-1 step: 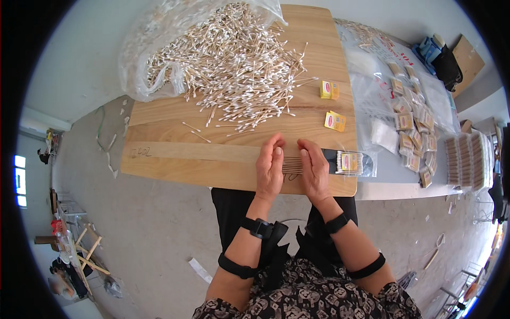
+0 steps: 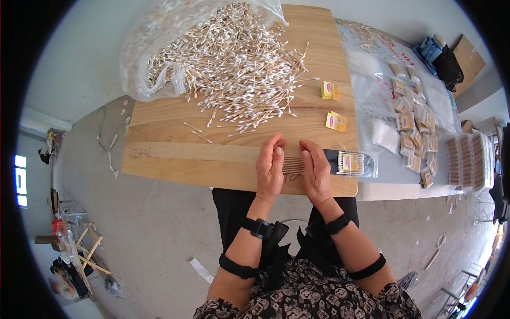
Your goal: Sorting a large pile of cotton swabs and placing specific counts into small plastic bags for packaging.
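My left hand (image 2: 271,169) and my right hand (image 2: 316,171) face each other near the table's front edge. Between the palms lies a flat row of cotton swabs (image 2: 293,165), sticks running left to right. Both hands curve round the row's ends, hiding the tips. Just right of my right hand is a clear packet of cotton swabs (image 2: 350,162) with a yellow card inside. Beyond the hands a big heap of loose cotton swabs (image 2: 239,69) spreads out of a clear plastic bag (image 2: 135,69). Yellow cards (image 2: 336,122) and a second yellow stack (image 2: 330,90) lie to the right.
The wooden board (image 2: 175,166) ends just in front of me. On the grey table (image 2: 382,191) at right are many filled packets (image 2: 417,139), clear bags (image 2: 384,135) and a tall packed stack (image 2: 470,161). A few stray swabs (image 2: 197,133) lie left of the hands.
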`<state>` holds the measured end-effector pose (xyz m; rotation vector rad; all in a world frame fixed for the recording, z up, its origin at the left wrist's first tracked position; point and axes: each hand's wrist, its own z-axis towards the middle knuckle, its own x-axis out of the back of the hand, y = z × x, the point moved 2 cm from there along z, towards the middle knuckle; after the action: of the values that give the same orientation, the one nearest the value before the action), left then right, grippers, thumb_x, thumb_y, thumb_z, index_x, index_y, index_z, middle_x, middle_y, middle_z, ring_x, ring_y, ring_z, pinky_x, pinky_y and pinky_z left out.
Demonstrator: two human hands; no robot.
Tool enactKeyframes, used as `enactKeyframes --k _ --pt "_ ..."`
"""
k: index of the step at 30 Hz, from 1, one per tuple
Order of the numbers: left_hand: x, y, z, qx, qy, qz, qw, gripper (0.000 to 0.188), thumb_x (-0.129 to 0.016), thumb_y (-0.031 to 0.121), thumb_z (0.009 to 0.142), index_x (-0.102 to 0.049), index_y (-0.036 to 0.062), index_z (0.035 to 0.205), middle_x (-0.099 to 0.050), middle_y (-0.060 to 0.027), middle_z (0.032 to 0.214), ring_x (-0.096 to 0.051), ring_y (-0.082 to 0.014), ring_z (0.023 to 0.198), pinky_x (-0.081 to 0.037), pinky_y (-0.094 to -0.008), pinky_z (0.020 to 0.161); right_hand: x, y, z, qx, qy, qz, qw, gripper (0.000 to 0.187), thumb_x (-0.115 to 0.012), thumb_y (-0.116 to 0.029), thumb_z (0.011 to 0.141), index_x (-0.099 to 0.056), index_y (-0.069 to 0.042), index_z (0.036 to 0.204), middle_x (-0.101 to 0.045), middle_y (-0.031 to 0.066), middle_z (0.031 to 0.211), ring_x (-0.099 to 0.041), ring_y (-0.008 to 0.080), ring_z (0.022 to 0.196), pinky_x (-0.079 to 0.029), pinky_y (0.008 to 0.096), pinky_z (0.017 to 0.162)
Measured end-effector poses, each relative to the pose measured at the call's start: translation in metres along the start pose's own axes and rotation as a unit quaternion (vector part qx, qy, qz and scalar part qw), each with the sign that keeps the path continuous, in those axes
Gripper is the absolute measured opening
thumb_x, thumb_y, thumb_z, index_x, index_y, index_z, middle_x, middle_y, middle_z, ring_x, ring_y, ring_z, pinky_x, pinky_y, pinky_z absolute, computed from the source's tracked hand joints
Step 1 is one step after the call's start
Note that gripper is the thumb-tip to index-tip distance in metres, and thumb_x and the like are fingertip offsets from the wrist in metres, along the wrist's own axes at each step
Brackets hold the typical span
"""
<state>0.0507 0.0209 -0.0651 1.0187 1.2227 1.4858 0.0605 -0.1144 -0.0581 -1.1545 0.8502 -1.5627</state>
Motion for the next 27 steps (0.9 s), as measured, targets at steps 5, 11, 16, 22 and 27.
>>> enactKeyframes --k 5,11,16,22,27 --pt "0.034 0.004 0.025 -0.094 0.096 0.312 0.941 0.033 -0.067 0.008 0.088 -0.060 0.0053 0.120 -0.061 -0.0108 0.112 -0.057 -0.0269 0.106 -0.045 -0.0393 0.094 0.003 0.004 0.000 -0.030 0.030 0.022 0.999 0.018 -0.051 -0.008 0.099 -0.058 0.002 0.113 -0.061 0.0167 0.103 -0.061 0.0280 0.093 -0.049 0.0327 0.084" --pt "0.073 0.008 0.047 -0.057 0.126 0.523 0.841 0.035 -0.072 0.005 0.078 -0.062 0.0110 0.111 -0.053 -0.0075 0.116 -0.046 -0.0324 0.115 -0.037 -0.0488 0.095 0.000 0.004 0.000 -0.011 0.020 0.006 1.000 0.018 -0.052 -0.009 0.099 -0.058 0.001 0.113 -0.061 0.0165 0.101 -0.061 0.0278 0.091 -0.049 0.0319 0.084" --pt "0.071 0.009 0.036 -0.025 0.103 0.529 0.842 0.023 -0.072 0.007 0.079 -0.064 0.0121 0.100 -0.054 -0.0073 0.111 -0.047 -0.0321 0.112 -0.037 -0.0498 0.094 0.001 0.004 0.000 -0.005 0.022 0.004 1.000 0.018 -0.053 -0.010 0.099 -0.058 0.000 0.112 -0.061 0.0166 0.100 -0.061 0.0292 0.090 -0.049 0.0324 0.082" --pt "0.048 0.007 0.020 -0.052 0.089 0.512 0.853 0.017 -0.071 0.005 0.078 -0.063 0.0117 0.093 -0.054 -0.0074 0.104 -0.048 -0.0316 0.106 -0.037 -0.0479 0.092 0.002 0.005 0.001 -0.005 0.021 0.001 1.000 0.017 -0.055 -0.008 0.097 -0.058 0.000 0.112 -0.061 0.0161 0.099 -0.061 0.0284 0.087 -0.049 0.0323 0.080" --pt "0.026 0.009 0.024 -0.102 0.055 0.472 0.874 0.018 -0.070 0.003 0.077 -0.063 0.0113 0.091 -0.055 -0.0053 0.098 -0.049 -0.0299 0.104 -0.037 -0.0460 0.092 0.003 0.004 0.005 -0.050 0.013 0.019 0.998 0.019 -0.059 -0.004 0.090 -0.060 0.000 0.109 -0.061 0.0151 0.095 -0.061 0.0265 0.083 -0.050 0.0321 0.074"
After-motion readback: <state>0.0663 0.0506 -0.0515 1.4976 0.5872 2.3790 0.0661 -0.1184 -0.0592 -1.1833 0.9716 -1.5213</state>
